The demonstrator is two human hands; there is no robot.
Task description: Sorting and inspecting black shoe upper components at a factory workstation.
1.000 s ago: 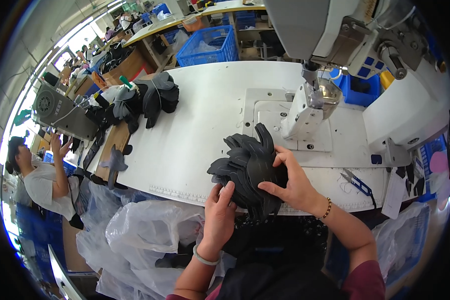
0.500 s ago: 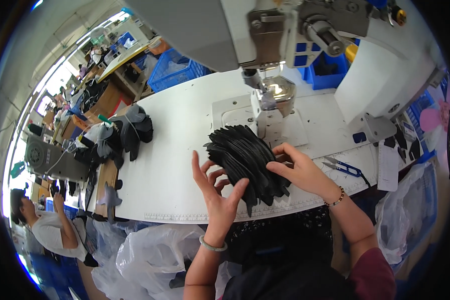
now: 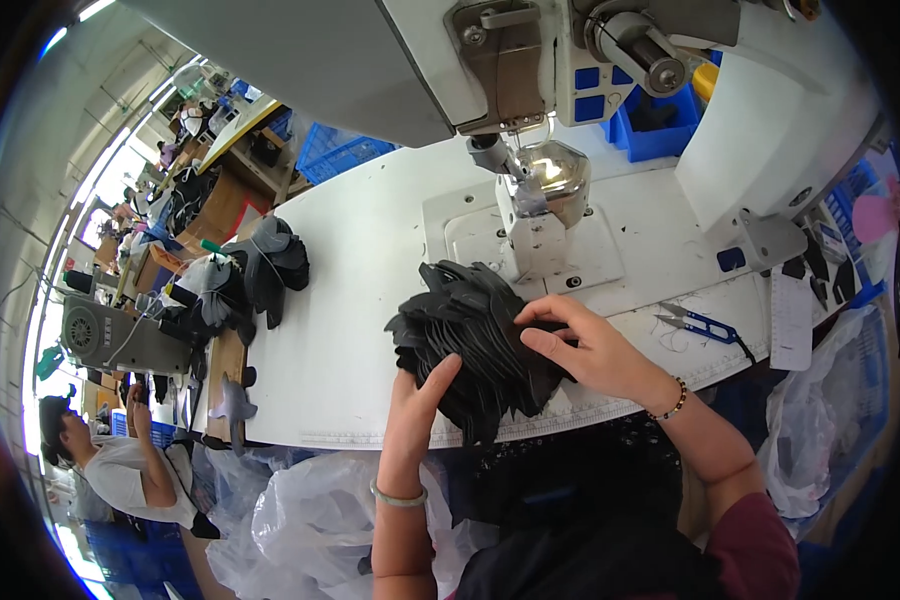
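A thick stack of black cut pieces (image 3: 480, 340), thin and flat with uneven layered edges, stands fanned on the white sewing table just in front of the machine. My left hand (image 3: 410, 410) holds its left side, the thumb over the near face and the other fingers hidden behind the pieces. On the stack's right side is my right hand (image 3: 595, 350), curled against it. Its index finger and thumb tips rest on the layers, and the other fingers are partly hidden.
The sewing machine's post (image 3: 535, 230) rises just beyond the stack. Blue thread snips (image 3: 705, 325) lie to the right. Tied bundles of dark pieces (image 3: 275, 262) sit at the table's left edge. Clear plastic bags (image 3: 320, 510) hang below the front edge. A person sits at far left.
The stack has tilted and spread toward the left. My left fingers, spread beside it before, have gone behind it. My right hand has shifted left and inward over its right side.
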